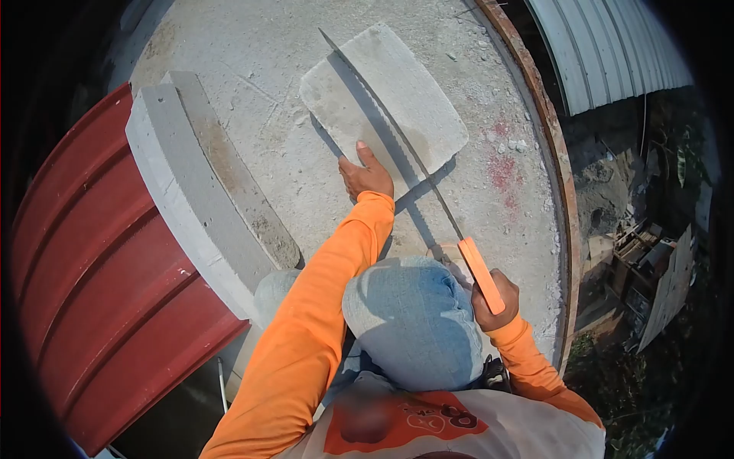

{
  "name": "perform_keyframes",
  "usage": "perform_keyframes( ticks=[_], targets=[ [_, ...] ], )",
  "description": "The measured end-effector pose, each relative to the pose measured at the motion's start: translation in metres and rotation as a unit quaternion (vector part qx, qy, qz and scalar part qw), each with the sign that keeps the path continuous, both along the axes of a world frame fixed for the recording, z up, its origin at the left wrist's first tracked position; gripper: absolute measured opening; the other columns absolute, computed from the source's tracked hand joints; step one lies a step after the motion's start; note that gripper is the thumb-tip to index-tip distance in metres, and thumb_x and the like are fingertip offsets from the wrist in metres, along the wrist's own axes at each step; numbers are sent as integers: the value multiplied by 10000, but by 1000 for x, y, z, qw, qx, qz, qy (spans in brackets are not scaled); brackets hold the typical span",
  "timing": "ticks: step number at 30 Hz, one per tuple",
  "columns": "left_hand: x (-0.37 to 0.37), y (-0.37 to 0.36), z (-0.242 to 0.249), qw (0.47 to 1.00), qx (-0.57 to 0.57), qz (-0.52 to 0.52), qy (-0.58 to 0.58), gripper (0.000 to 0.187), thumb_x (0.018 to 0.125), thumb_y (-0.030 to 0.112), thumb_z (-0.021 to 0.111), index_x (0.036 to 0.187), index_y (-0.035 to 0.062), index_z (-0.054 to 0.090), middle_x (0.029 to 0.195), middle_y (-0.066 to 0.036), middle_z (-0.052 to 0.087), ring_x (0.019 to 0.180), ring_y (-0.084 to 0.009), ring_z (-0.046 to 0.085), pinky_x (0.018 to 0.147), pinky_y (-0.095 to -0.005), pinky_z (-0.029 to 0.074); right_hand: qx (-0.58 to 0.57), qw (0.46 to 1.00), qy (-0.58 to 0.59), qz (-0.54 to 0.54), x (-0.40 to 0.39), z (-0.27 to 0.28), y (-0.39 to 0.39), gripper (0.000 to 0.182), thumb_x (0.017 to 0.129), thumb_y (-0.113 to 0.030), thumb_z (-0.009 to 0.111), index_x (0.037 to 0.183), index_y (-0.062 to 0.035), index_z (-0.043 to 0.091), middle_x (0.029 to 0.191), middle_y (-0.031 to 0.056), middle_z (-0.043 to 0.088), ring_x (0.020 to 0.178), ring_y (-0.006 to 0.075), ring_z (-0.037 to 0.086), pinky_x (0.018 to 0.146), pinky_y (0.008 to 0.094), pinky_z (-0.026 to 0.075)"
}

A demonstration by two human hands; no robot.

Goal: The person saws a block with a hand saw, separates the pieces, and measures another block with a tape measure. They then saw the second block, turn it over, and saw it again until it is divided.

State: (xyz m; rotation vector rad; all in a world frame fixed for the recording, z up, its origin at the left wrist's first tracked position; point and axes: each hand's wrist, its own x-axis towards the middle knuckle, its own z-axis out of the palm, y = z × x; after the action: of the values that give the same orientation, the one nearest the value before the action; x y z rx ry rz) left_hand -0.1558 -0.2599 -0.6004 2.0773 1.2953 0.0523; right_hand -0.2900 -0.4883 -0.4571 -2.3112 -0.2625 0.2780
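A light grey block lies flat on the concrete surface. The long toothed blade of a saw passes diagonally over it, from the block's upper left edge down to the orange handle. My right hand is closed around that handle, at the right of my knee. My left hand rests against the block's lower left edge, thumb up on its face and fingers spread beside it. A dark shadow of the blade falls on the block, left of the blade.
Long grey blocks lie at the left, beside a red corrugated roof. The concrete floor ends at a curved rusty edge on the right. Red powder marks the floor. Beyond the edge are a pale metal roof and debris lower down.
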Motion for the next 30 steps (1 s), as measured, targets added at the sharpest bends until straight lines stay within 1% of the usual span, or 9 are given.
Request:
perform_keyframes(
  ticks=[4, 7, 10, 14, 18, 21, 24, 27, 30],
  targets=[
    [3, 0, -2, 1000, 10, 0, -5, 732, 955, 571, 359, 1261, -90, 429, 1255, -293, 494, 1159, -454, 493, 974, -485, 401, 95, 995, -4, -16, 73, -44, 47, 84, 729, -54, 623, 738, -31, 543, 655, 125, 476, 564, 326, 512, 510, 405, 432],
    [5, 2, 5, 1000, -16, -6, 6, 727, 957, 562, 365, 1258, -97, 426, 1243, -303, 497, 1155, -452, 496, 974, -478, 402, 89, 995, -45, 11, 60, -37, 38, 50, 743, -27, 601, 732, -10, 555, 648, 131, 471, 522, 314, 503, 485, 381, 423],
    [-1, 1, -3, 1000, -7, -3, 3, 726, 958, 562, 363, 1264, -94, 421, 1242, -301, 500, 1148, -456, 498, 973, -476, 404, -2, 999, -33, 25, -13, -29, -19, 45, 716, 18, 591, 725, -9, 557, 634, 113, 464, 503, 297, 491, 465, 383, 412],
    [0, 1, 9, 1000, -24, -1, 9, 790, 951, 585, 355, 1311, -118, 380, 1292, -324, 470, 1197, -456, 473, 1017, -452, 378, -14, 999, -33, 35, 2, -17, -15, 53, 689, -1, 599, 728, -8, 563, 633, 110, 473, 511, 285, 495, 463, 381, 411],
    [4, 4, 10, 998, -70, 2, -3, 836, 946, 600, 352, 1336, -140, 362, 1299, -349, 472, 1215, -459, 472, 1044, -427, 367, 116, 992, -40, -7, 80, -54, 47, 122, 688, -61, 629, 695, -45, 508, 644, 106, 460, 562, 304, 490, 497, 400, 417],
    [1, 3, 0, 999, -32, -2, -14, 855, 942, 607, 352, 1354, -142, 340, 1299, -352, 472, 1222, -461, 466, 1046, -424, 365, 83, 992, -85, 46, 60, -53, 30, 53, 693, -30, 596, 728, -18, 558, 644, 110, 479, 552, 292, 508, 482, 387, 423],
    [-1, 2, -8, 1000, -19, 10, -10, 880, 937, 617, 349, 1372, -148, 314, 1324, -356, 449, 1244, -461, 446, 1061, -419, 351, 7, 999, -47, 19, -9, -29, -17, 51, 660, -9, 586, 702, -22, 559, 633, 101, 472, 527, 277, 504, 476, 364, 425],
    [1, 2, 1, 999, -39, 1, 5, 900, 934, 625, 347, 1386, -151, 289, 1361, -357, 411, 1271, -456, 421, 1082, -412, 329, -6, 999, -32, 29, -13, -21, -21, 60, 641, 0, 587, 688, -21, 555, 629, 97, 469, 515, 271, 500, 475, 364, 427],
    [1, 2, 2, 999, -51, 4, -12, 895, 935, 623, 344, 1381, -152, 298, 1370, -359, 399, 1280, -453, 411, 1092, -411, 317, 50, 994, -86, 41, 35, -57, 19, 63, 661, -15, 600, 686, -28, 543, 622, 99, 457, 541, 278, 500, 477, 374, 411]
  ],
)
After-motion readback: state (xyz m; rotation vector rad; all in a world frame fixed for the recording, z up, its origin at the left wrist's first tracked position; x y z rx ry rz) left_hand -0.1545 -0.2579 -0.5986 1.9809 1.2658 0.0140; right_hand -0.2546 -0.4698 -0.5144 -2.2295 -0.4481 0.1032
